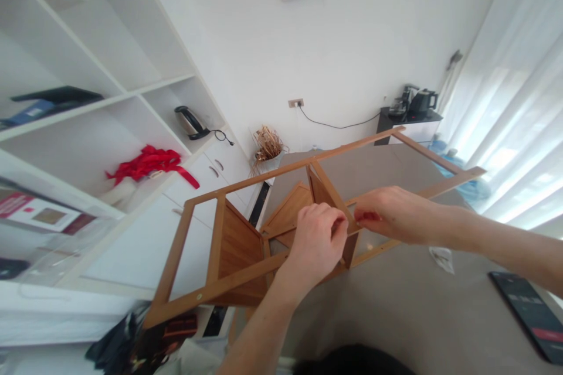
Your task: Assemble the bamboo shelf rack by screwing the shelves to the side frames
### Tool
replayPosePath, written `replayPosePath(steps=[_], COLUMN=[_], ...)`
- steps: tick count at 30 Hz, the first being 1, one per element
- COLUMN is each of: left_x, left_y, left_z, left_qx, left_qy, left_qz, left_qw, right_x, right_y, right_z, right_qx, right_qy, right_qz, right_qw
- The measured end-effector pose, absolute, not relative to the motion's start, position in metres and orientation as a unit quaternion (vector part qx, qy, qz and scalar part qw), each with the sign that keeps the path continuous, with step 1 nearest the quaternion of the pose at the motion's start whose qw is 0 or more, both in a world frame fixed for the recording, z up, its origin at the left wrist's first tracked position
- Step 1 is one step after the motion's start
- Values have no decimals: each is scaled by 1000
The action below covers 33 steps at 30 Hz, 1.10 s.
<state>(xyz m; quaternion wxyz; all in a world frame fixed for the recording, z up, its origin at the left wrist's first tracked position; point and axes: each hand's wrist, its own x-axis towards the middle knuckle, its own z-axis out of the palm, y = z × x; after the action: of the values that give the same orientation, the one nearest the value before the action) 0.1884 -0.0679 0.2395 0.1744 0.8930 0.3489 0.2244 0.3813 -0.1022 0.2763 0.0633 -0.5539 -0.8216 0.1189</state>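
Note:
A brown wooden rack frame with shelf panels [240, 243] lies on its side across the grey table [409, 304], its left end sticking out past the table edge. My left hand [317, 240] is closed over the near rail, fingertips pinched together by the middle shelf panel [326, 194]. Just right of it, my right hand [393, 214] is closed too, its fingers curled toward the same spot. Whatever sits between the fingertips of either hand is hidden or too small to name.
A small clear plastic bag [442, 259] and a phone [528, 313] lie on the table at right. White shelving [132, 94] with a kettle [192, 123] and red ribbon [149, 164] stands at left. A black-topped cabinet [407, 120] and water bottles [472, 187] are at the back right.

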Motion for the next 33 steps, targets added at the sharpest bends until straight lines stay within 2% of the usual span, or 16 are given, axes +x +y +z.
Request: replayPosePath(steps=[5,15,24,33], left_x=[192,211,194,175], left_y=[-87,-112,-107,-81], left_z=[239,223,235,247], left_qx=[890,881,894,895], left_qy=[345,322,330,355], left_qz=[255,318,273,224], left_qw=[154,138,135,152], right_x=[376,381,378,385], right_y=[-96,-91,-90,-92], right_z=[276,263,268,270], right_qx=[-616,-600,-601,-574], right_qy=[-765,-707,-752,-772], right_qz=[170,352,245,249], right_qw=[75,123,113,114])
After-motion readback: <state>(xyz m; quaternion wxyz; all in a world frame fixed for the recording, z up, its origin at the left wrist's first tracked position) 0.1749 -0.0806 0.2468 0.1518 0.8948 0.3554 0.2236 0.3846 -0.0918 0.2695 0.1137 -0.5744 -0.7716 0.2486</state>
